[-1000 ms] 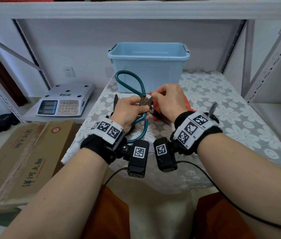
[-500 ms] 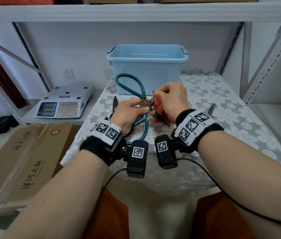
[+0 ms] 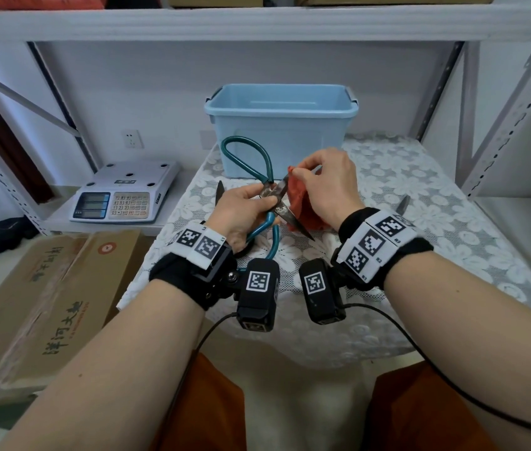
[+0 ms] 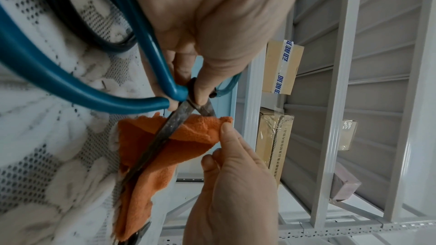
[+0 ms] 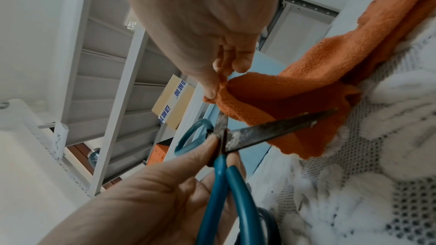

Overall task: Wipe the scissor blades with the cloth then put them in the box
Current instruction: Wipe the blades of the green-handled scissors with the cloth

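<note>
Teal-handled scissors point(image 3: 269, 167) with rusty blades spread apart are held over the lace-covered table. My left hand point(image 3: 244, 206) grips them at the pivot, thumb and fingers round the joint point(image 5: 219, 137). My right hand point(image 3: 329, 187) pinches an orange cloth point(image 3: 300, 203) over the upper blade, whose tip is hidden in the fold. The lower blade point(image 4: 162, 137) lies bare across the hanging cloth point(image 4: 151, 174) and points toward me. The light blue box point(image 3: 280, 125) stands with no lid just behind the hands, its inside mostly out of sight.
Dark blade tips of other scissors lie on the table at the left point(image 3: 219, 193) and right point(image 3: 404, 203). A digital scale point(image 3: 124, 196) sits on a low shelf to the left, above a cardboard carton point(image 3: 46, 304). Metal shelf posts point(image 3: 466, 109) flank the table.
My right hand has drawn the cloth away from the pivot along the upper blade, lifting it off the table. The lower blade now shows bare. My left hand holds the scissors steady.
</note>
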